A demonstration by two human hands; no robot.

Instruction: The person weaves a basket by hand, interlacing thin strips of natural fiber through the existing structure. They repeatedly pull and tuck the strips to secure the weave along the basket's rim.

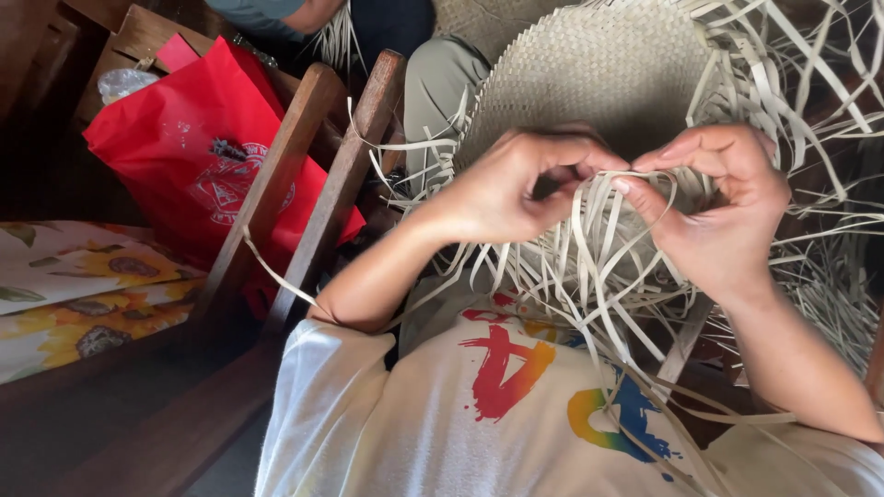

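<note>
A round woven straw piece (599, 74) with many loose pale strips (589, 276) hanging from its edge lies in front of me. My left hand (506, 189) pinches strips at the near edge of the weave, thumb and fingers closed on them. Just to its right, my right hand (723, 207) also grips strips, fingertips almost touching those of the left hand. Loose strips fall over my white shirt with coloured paint marks (516, 396).
A red bag (198, 152) leans behind two wooden slats (313, 175) of a chair at left. A sunflower-patterned cloth (83, 294) lies at far left. Another person's grey-trousered leg (437, 83) is behind the weave. More loose strips spread at right (829, 276).
</note>
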